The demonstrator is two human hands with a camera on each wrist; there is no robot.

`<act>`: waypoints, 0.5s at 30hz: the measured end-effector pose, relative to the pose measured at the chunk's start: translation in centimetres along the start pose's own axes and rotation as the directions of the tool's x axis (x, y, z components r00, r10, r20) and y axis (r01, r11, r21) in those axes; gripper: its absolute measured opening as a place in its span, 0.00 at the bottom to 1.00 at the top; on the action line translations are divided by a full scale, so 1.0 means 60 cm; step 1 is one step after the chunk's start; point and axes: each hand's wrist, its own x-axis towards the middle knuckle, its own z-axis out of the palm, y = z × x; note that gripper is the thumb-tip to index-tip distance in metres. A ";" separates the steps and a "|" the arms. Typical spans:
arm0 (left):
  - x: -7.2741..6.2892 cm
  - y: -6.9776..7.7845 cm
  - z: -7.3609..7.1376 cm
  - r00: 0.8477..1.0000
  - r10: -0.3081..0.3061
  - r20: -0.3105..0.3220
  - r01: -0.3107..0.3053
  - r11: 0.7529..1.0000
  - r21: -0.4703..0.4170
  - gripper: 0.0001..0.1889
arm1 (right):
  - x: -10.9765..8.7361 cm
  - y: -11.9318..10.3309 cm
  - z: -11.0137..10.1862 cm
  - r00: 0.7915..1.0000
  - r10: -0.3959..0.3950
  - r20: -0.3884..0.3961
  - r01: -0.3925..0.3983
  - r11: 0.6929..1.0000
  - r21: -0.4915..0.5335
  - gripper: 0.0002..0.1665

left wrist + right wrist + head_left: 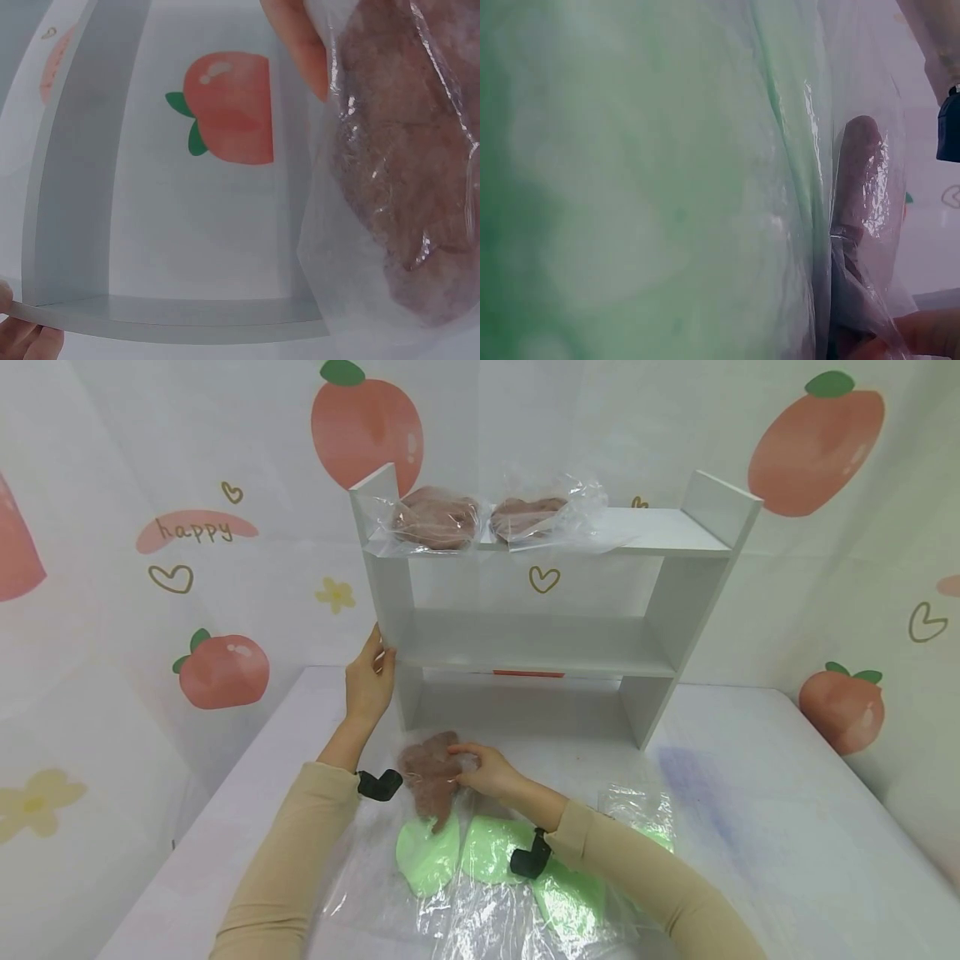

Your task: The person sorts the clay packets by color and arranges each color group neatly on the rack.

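My left hand [367, 685] grips the left side panel of a white shelf [536, 643], thumb on one side and fingers on the other. In the left wrist view, those fingertips [34, 341] show at the panel's edge. Just in front of the shelf, my right hand [487, 770] pinches a clear plastic bag with a brown, soft-looking lump [431, 768] inside. The right wrist view shows the brown bag [862, 180] hanging beside a pale green one, with fingers [922, 334] at its lower end.
Two more bagged brown lumps [437, 520] sit on the shelf's top board, toward its left. Several clear bags with bright green contents [495, 850] lie on the white table [750, 827] below my right forearm. A fruit-patterned cloth [585, 427] hangs behind.
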 end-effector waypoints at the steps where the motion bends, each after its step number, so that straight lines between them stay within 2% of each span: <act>1: 0.000 0.000 0.000 1.000 0.001 -0.001 -0.001 1.000 0.000 0.25 | 0.000 0.000 -0.001 1.000 -0.001 0.000 0.001 1.000 0.005 0.33; 15: 0.000 0.001 -0.001 1.000 -0.005 0.013 0.005 1.000 -0.010 0.25 | -0.013 -0.004 -0.025 0.999 -0.039 0.001 0.039 0.999 0.005 0.32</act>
